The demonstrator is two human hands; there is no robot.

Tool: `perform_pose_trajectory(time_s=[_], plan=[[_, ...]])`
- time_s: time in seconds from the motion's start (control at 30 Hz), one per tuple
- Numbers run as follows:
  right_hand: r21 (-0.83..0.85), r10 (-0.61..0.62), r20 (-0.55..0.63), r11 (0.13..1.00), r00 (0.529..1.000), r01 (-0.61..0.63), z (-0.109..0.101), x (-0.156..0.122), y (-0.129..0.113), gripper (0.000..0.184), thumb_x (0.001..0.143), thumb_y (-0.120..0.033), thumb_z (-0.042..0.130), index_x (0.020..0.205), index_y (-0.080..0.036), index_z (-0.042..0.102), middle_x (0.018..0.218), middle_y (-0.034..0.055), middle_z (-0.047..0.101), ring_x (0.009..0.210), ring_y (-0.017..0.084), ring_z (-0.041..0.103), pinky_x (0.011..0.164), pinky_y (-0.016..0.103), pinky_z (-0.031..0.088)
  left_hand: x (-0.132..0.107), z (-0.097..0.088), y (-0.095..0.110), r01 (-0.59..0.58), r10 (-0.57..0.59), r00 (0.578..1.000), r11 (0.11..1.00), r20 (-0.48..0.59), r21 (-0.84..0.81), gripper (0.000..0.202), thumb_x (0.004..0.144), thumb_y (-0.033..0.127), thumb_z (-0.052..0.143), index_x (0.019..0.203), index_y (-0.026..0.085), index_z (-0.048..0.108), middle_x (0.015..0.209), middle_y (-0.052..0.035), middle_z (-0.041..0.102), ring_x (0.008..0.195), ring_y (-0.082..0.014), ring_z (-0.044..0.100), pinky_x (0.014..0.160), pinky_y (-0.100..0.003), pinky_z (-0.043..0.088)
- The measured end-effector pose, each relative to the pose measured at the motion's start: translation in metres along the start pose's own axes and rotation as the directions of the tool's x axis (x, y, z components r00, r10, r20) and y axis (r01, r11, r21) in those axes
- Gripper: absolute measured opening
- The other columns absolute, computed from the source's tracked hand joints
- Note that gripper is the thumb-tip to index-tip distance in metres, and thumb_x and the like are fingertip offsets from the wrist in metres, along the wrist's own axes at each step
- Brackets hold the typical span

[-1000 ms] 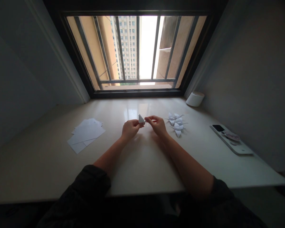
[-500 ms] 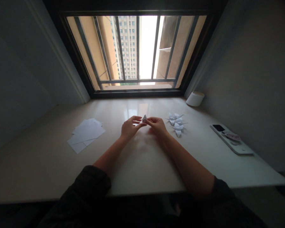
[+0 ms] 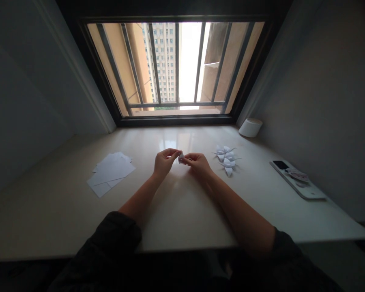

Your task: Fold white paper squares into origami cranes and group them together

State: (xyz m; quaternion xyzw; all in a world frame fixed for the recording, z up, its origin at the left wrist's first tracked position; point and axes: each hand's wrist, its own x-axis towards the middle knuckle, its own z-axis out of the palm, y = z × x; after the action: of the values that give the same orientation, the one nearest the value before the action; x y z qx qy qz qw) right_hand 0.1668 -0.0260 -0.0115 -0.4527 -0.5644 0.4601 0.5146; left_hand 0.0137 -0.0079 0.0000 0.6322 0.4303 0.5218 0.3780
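A small piece of folded white paper is held up between my two hands, over the middle of the table. My left hand pinches its upper left side between thumb and fingers. From the right, the fingertips of my right hand are closed on its lower side. The fingers cover part of the paper, so its full shape is hard to make out. Several folded white paper flowers with thin curled ends lie to the right of my right hand.
Loose white paper sheets lie overlapping on the left of the pale table. At the right are a phone with something round on its back and a white cylindrical object by the wall. A barred window stands behind.
My left thumb and fingers have closed on the folded paper, where they were apart before. The paper has tilted and shifted slightly left, and my right fingers now grip it lower.
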Motion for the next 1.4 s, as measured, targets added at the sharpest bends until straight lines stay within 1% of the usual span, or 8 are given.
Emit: perform_pose_trajectory(time_s=[0.1, 0.27, 0.67, 0.8, 0.9, 1.0, 1.17, 1.4], plan=[[-0.061, -0.005, 0.014, 0.998, 1.0, 0.006, 0.001, -0.002, -0.001, 0.035, 0.059, -0.049, 0.074, 0.074, -0.017, 0.073, 0.072, 0.0048, 0.072, 0.067, 0.018, 0.064, 0.063, 0.028, 0.046, -0.002, 0.001, 0.002, 0.009, -0.008, 1.0, 0.999, -0.025, 0.041, 0.029, 0.071, 0.045, 0.064, 0.075, 0.017, 0.07, 0.076, -0.0039, 0.07, 0.074, -0.0179, 0.063, 0.067, -0.028, 0.047], [-0.163, -0.009, 0.019, 0.987, 1.0, 0.012, 0.002, -0.004, -0.001, 0.035, 0.058, -0.05, 0.074, 0.071, -0.018, 0.074, 0.06, 0.001, 0.068, 0.058, 0.015, 0.059, 0.056, 0.026, 0.039, -0.005, 0.005, 0.001, 0.029, -0.024, 0.998, 0.996, -0.059, 0.08, 0.029, 0.073, 0.045, 0.062, 0.075, 0.017, 0.068, 0.076, -0.0036, 0.069, 0.073, -0.0171, 0.062, 0.064, -0.027, 0.045], [-0.095, -0.029, -0.012, 0.995, 0.999, 0.028, 0.0, 0.0, 0.002, 0.032, 0.062, -0.046, 0.071, 0.073, -0.016, 0.074, 0.071, 0.0067, 0.072, 0.065, 0.019, 0.064, 0.061, 0.028, 0.045, -0.005, 0.006, -0.01, 0.093, -0.093, 0.984, 0.996, -0.155, -0.009, 0.033, 0.075, 0.048, 0.059, 0.081, 0.017, 0.066, 0.08, -0.0059, 0.07, 0.079, -0.0179, 0.064, 0.069, -0.028, 0.048], [-0.082, -0.044, -0.016, 0.996, 0.999, 0.042, -0.001, 0.001, 0.003, 0.031, 0.062, -0.046, 0.072, 0.072, -0.017, 0.073, 0.072, 0.0073, 0.072, 0.068, 0.02, 0.065, 0.064, 0.029, 0.047, -0.003, 0.005, -0.007, 0.08, -0.087, 0.99, 0.994, -0.111, -0.068, 0.033, 0.074, 0.047, 0.062, 0.084, 0.016, 0.068, 0.085, -0.0072, 0.071, 0.082, -0.0186, 0.064, 0.072, -0.029, 0.048], [-0.082, -0.054, -0.036, 0.995, 0.998, 0.051, -0.002, 0.002, 0.003, 0.032, 0.061, -0.047, 0.072, 0.072, -0.017, 0.073, 0.072, 0.0073, 0.072, 0.07, 0.021, 0.066, 0.066, 0.031, 0.048, -0.002, 0.004, -0.005, 0.055, -0.057, 0.998, 0.994, -0.019, -0.092, 0.034, 0.073, 0.045, 0.063, 0.092, 0.018, 0.07, 0.092, -0.0078, 0.071, 0.088, -0.0194, 0.064, 0.076, -0.03, 0.048], [-0.065, -0.061, -0.053, 0.996, 0.997, 0.057, -0.002, 0.002, 0.004, 0.033, 0.062, -0.048, 0.072, 0.072, -0.017, 0.073, 0.072, 0.0073, 0.072, 0.071, 0.022, 0.067, 0.068, 0.032, 0.049, -0.001, 0.003, -0.005, 0.042, -0.038, 0.998, 0.995, 0.05, -0.086, 0.03, 0.072, 0.043, 0.065, 0.088, 0.018, 0.071, 0.094, -0.0077, 0.071, 0.088, -0.0202, 0.064, 0.078, -0.031, 0.048], [-0.053, -0.05, -0.028, 0.997, 0.998, 0.048, -0.002, 0.003, 0.006, 0.032, 0.062, -0.048, 0.072, 0.074, -0.018, 0.073, 0.073, 0.0067, 0.072, 0.071, 0.021, 0.066, 0.068, 0.03, 0.048, -0.002, 0.003, -0.008, 0.022, -0.022, 1.0, 0.999, 0.005, -0.036, 0.026, 0.071, 0.042, 0.066, 0.081, 0.018, 0.072, 0.085, -0.0062, 0.072, 0.081, -0.0192, 0.064, 0.076, -0.031, 0.047], [-0.175, -0.055, -0.027, 0.983, 0.998, 0.049, -0.003, 0.002, 0.007, 0.033, 0.061, -0.047, 0.072, 0.078, -0.019, 0.074, 0.073, 0.0035, 0.072, 0.064, 0.017, 0.061, 0.058, 0.027, 0.043, -0.005, 0.004, -0.006, 0.046, -0.046, 0.997, 0.999, -0.057, -0.003, 0.026, 0.072, 0.041, 0.064, 0.079, 0.018, 0.073, 0.084, -0.0059, 0.072, 0.082, -0.0199, 0.064, 0.075, -0.03, 0.047]])
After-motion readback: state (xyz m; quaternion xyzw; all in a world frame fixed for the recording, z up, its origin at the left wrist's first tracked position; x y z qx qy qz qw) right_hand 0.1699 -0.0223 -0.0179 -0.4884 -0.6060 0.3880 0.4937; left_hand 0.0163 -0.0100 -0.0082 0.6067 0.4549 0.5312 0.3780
